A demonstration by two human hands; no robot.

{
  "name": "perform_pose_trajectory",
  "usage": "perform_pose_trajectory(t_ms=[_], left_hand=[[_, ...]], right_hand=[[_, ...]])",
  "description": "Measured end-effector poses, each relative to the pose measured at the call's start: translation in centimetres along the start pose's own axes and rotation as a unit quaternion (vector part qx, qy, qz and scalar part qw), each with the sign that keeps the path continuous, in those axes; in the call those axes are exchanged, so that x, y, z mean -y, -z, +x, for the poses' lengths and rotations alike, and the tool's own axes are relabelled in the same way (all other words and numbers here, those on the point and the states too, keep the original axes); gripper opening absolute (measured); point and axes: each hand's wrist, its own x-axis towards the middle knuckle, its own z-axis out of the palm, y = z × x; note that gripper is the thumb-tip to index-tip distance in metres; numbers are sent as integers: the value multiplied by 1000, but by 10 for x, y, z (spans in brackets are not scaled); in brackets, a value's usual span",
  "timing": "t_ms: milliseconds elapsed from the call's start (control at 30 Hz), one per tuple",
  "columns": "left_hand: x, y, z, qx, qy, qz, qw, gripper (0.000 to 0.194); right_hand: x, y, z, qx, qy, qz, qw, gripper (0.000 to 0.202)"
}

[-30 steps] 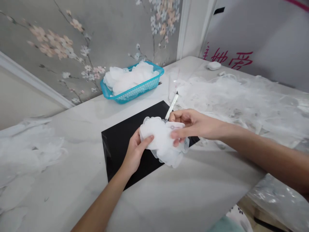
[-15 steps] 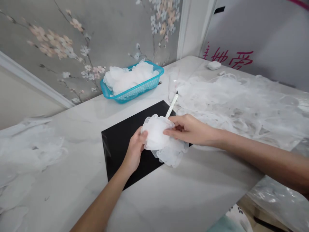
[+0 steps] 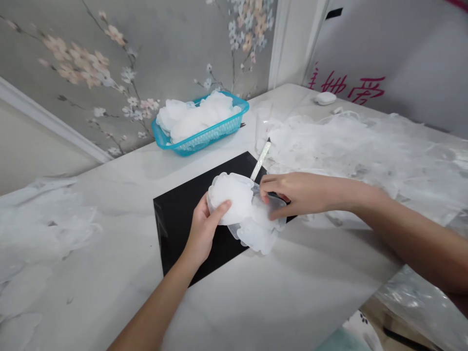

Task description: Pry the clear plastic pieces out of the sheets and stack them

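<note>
My left hand (image 3: 206, 222) is closed round the left edge of a stack of thin white scalloped pieces (image 3: 234, 197), thumb on top. Partly under this stack, another pile of translucent scalloped pieces (image 3: 258, 234) lies over the right part of a black board (image 3: 190, 207). Above that pile is my right hand (image 3: 285, 195), its fingers bent and thumb apart, with nothing visibly gripped. Whether its fingertips touch the pieces I cannot tell. A slim tool with a pearly white handle and dark tip (image 3: 261, 160) lies just beyond my right fingers.
A blue basket (image 3: 212, 137) of white pieces stands against the wall. Tangled white sheet scraps (image 3: 365, 151) cover the right of the table, near a small white case (image 3: 325, 98). More white sheets (image 3: 40, 229) lie at left. Clear plastic (image 3: 420, 302) hangs by the right edge.
My right hand has let go of the held stack and moved right, over the lower pile. My left hand has shifted the stack slightly left, its thumb now further across the top.
</note>
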Motion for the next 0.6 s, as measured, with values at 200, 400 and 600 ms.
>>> perform_pose_trajectory(t_ms=[200, 400, 600], left_hand=[[1, 0, 0, -2, 1, -4, 1000, 36], [0, -1, 0, -4, -7, -6, 1000, 35], [-1, -1, -1, -4, -6, -2, 1000, 34]], right_hand=[[0, 1, 2, -26, -11, 1, 1000, 35], [-1, 6, -4, -62, 44, 38, 996, 15], [6, 10, -8, -63, 62, 256, 962, 25]])
